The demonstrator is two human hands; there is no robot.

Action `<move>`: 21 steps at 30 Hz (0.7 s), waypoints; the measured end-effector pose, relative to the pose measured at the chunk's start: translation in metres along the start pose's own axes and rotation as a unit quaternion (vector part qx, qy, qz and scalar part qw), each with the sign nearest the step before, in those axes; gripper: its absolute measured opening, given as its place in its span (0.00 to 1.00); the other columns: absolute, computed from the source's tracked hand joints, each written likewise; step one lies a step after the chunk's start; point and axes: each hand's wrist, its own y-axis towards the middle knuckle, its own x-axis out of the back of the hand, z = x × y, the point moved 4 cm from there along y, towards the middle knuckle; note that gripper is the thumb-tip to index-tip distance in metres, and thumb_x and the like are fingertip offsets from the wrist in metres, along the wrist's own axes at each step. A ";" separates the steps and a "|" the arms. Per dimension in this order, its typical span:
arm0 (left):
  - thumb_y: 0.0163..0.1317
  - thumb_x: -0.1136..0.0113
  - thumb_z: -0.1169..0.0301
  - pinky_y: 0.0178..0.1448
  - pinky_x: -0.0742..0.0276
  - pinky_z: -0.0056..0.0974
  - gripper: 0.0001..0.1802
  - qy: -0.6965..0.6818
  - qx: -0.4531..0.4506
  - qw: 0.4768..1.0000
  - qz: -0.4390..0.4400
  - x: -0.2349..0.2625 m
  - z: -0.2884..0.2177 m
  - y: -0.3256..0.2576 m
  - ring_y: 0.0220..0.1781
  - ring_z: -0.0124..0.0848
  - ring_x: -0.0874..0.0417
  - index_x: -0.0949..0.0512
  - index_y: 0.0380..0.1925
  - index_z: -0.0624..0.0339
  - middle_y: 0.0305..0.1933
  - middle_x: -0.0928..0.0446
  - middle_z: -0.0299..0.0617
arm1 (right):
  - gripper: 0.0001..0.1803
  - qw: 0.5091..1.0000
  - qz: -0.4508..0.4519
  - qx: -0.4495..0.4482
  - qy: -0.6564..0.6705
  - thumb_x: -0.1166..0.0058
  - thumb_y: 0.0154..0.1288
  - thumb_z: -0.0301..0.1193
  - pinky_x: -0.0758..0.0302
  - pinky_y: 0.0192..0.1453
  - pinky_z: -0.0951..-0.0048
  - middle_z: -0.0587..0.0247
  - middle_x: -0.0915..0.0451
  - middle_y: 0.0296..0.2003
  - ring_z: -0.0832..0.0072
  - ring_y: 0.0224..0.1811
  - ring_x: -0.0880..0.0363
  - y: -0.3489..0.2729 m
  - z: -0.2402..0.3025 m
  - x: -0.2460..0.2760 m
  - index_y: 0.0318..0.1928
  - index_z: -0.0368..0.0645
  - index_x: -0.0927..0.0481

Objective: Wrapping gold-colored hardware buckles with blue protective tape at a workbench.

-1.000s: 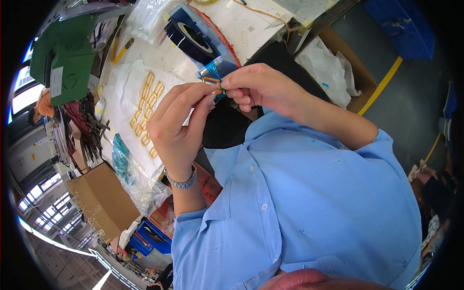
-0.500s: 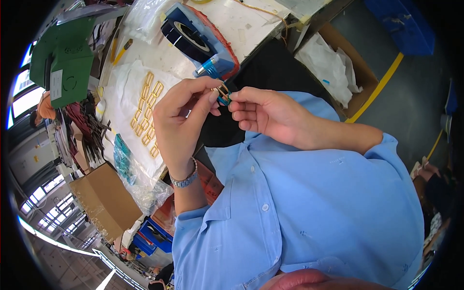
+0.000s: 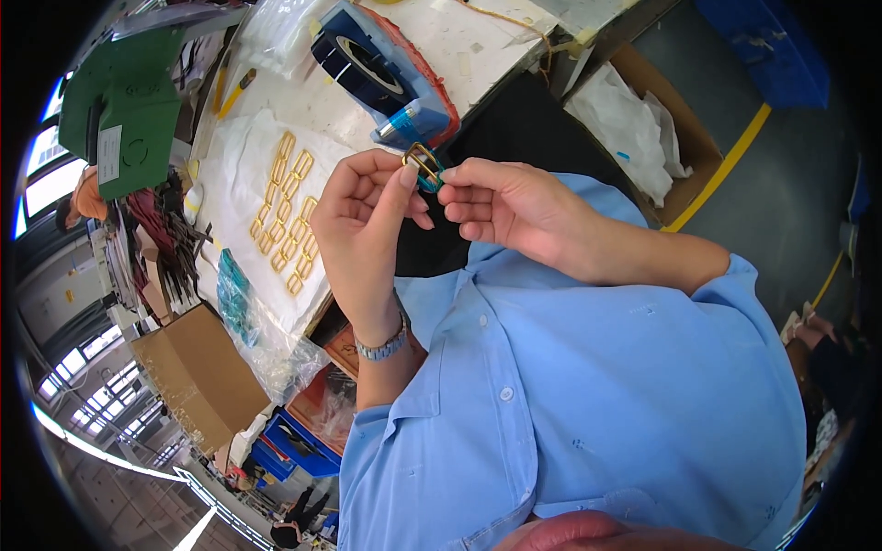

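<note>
A gold rectangular metal buckle is pinched between the thumb and fingers of my left hand, which is closed on it. Blue-green film tape clings to the buckle's right side. My right hand is also closed, its thumb and forefinger gripping that tape at the buckle's edge. Just beyond both hands stands a blue tape dispenser bearing a dark blue roll of tape. Several more gold buckles lie in rows on a white sheet to the left.
A yellow cutter knife lies at the table's far left. Nearer are a teal plastic-wrapped bundle and a cardboard box. Right of the table, an open carton holds white plastic; a blue bin stands on the floor.
My left hand has moved slightly right and turned, and the buckle's gold frame now shows more fully. My right hand has barely shifted and still grips at the tape.
</note>
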 end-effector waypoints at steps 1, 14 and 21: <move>0.73 0.34 0.78 0.32 0.18 0.28 0.07 0.003 0.012 1.000 0.004 0.001 0.002 0.000 0.29 0.24 0.16 0.18 0.46 0.73 0.33 0.16 0.42 | 0.09 1.000 0.000 0.000 0.000 0.36 0.75 0.32 0.14 0.51 0.71 0.63 0.11 0.40 0.75 0.42 0.13 0.001 0.000 0.000 0.46 0.40 0.13; 0.77 0.36 0.71 0.20 0.26 0.29 0.11 -0.096 0.068 0.993 0.006 -0.003 0.019 0.003 0.19 0.22 0.22 0.15 0.41 0.71 0.28 0.18 0.39 | 0.08 0.998 0.004 -0.039 0.047 0.36 0.75 0.32 0.14 0.48 0.72 0.64 0.11 0.40 0.76 0.40 0.13 0.005 0.000 0.002 0.46 0.40 0.13; 0.78 0.36 0.70 0.18 0.29 0.28 0.11 -0.111 0.085 0.990 0.009 -0.002 0.021 0.006 0.18 0.21 0.23 0.16 0.38 0.70 0.26 0.19 0.37 | 0.09 0.998 0.035 -0.051 -0.030 0.40 0.79 0.36 0.17 0.42 0.75 0.68 0.12 0.39 0.80 0.39 0.14 0.013 0.008 0.009 0.47 0.44 0.14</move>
